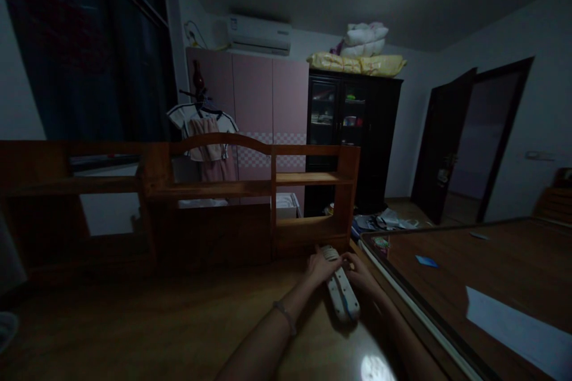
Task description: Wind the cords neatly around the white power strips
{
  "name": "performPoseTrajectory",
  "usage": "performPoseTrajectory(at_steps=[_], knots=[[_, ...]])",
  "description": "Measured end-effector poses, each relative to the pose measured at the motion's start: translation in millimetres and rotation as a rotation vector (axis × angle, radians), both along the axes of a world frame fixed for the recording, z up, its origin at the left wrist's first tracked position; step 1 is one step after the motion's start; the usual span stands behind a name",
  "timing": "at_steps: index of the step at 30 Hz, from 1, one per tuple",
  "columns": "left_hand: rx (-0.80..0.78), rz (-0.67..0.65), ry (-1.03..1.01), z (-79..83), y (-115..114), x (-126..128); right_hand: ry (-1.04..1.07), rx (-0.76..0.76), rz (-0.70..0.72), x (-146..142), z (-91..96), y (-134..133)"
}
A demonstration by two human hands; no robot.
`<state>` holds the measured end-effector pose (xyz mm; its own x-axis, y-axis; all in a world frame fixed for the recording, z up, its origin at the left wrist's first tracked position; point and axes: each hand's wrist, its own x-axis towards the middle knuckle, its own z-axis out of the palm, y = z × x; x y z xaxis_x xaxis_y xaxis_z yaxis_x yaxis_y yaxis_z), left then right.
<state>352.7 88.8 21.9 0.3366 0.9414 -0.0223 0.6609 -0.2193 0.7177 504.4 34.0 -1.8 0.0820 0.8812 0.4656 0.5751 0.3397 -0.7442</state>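
A long white power strip (343,297) lies on the wooden desk (223,321), with what looks like its white cord wound round the far end. My left hand (320,266) grips the strip's far part from the left, its thumb across the top. At the right side of the same end, my right hand (356,272) has its fingers curled against the strip and the cord. Part of the right fingers is hidden behind the strip. A narrow blue patch shows along the near half of the strip. A band circles my left wrist.
A wooden shelf unit (210,190) rises along the desk's back edge. To the right, a brown-topped surface (429,297) carries a white sheet (513,321) and a blue card (426,261). A dark cabinet (379,143) and an open door (442,149) stand farther back.
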Motion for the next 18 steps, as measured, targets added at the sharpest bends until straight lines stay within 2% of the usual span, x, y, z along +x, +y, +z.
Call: performPoseTrajectory(at_steps=[6, 11, 15, 18], knots=[[0.056, 0.046, 0.127, 2.4, 4, 6, -0.057, 0.046, -0.056, 12, -20.7, 18], [0.089, 0.045, 0.170, 5.7, -1, 1, -0.113, 0.100, -0.152, 18, -24.5, 21], [0.140, 0.039, 0.174, 9.7, -16, -12, -0.165, 0.143, -0.201, 18, -21.1, 16], [0.212, 0.032, 0.174, 18.6, -27, -36, -0.195, 0.168, -0.221, 16, -19.2, 10]])
